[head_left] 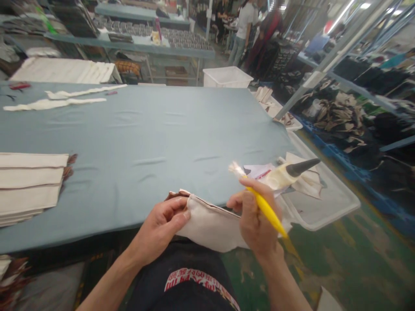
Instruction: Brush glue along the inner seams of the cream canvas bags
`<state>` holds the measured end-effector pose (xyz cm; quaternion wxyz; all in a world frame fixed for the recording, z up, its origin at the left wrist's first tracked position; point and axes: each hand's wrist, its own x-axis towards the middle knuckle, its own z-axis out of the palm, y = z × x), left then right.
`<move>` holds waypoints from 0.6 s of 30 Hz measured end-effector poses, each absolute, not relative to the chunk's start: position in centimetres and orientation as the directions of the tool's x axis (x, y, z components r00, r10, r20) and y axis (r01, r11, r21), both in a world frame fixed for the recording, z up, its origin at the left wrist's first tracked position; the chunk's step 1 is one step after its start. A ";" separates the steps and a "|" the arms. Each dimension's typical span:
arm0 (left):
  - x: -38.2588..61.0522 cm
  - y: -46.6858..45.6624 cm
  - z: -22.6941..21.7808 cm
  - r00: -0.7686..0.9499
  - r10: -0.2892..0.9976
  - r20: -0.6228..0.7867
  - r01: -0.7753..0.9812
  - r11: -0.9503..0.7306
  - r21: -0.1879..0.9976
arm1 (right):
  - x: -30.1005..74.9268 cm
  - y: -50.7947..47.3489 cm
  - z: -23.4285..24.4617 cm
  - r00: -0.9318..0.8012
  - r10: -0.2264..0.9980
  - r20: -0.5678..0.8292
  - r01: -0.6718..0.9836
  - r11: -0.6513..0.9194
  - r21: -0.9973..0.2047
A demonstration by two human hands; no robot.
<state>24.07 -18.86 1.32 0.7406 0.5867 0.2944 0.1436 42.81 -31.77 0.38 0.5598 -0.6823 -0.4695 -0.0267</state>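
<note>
A cream fabric piece (pixel 210 229) with a dark brown edge is held at the table's front edge, over my lap. My left hand (pixel 162 224) pinches its left end between thumb and fingers. In my right hand (pixel 257 224) is a brush (pixel 267 211) with a yellow handle, its pale bristles pointing up and left. That hand is also at the fabric's right end; whether it grips the cloth is hidden. Just beyond it, a cream bottle (pixel 278 178) with a black cone-shaped nozzle lies tilted beside some papers.
The table (pixel 162 134) has a blue-grey cover. Stacked cream fabric pieces (pixel 29 185) lie at left, with two cream strips (pixel 55 103) farther back. A white plastic bin (pixel 337 207) stands at right, another bin (pixel 227 77) beyond the far edge. A slanted metal post (pixel 311 82) rises at right.
</note>
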 end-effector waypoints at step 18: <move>26.3 -21.7 4.2 0.725 0.688 -0.013 0.102 -0.088 0.991 | 46.4 -33.5 -0.5 0.131 0.744 0.655 0.822 0.288 -0.492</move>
